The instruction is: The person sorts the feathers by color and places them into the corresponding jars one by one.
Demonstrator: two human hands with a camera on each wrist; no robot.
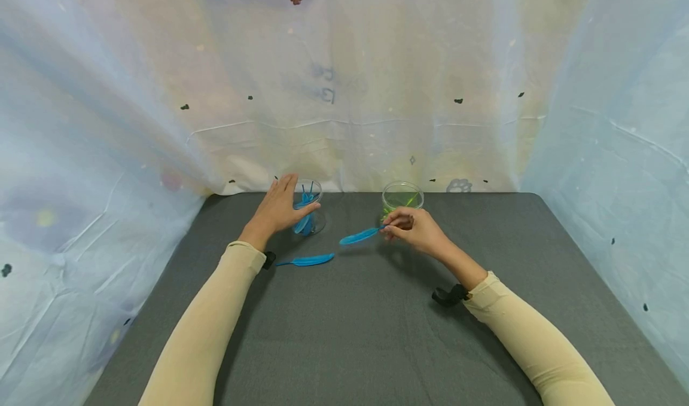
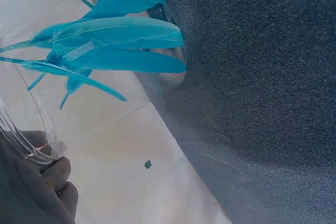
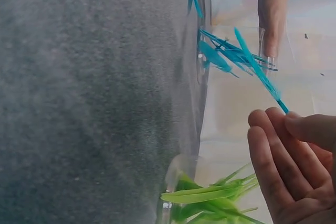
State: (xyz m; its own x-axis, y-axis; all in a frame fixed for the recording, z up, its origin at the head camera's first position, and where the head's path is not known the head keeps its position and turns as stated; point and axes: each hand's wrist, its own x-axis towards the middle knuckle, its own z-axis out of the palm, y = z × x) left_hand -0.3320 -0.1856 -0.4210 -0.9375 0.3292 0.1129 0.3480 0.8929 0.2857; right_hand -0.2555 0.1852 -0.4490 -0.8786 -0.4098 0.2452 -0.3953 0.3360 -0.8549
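My left hand (image 1: 276,210) holds a clear plastic jar (image 1: 320,222) near its rim, thumb on the near side and fingers at the far side. Several blue feathers (image 2: 121,32) stand in that jar, quills toward the mouth. Between thumb and fingertips, my right hand (image 1: 418,231) pinches another blue feather (image 1: 359,237) by its quill; the vane points left, above the table. One more blue feather (image 1: 312,261) lies on the cloth in front of the left jar. Just behind the right hand is a second clear jar (image 1: 402,183), holding green feathers (image 3: 210,195).
Dark grey cloth covers the table (image 1: 350,334). A pale patterned curtain (image 1: 377,95) hangs behind it, and more pale cloth stands at both sides. Both jars are close to the table's back edge.
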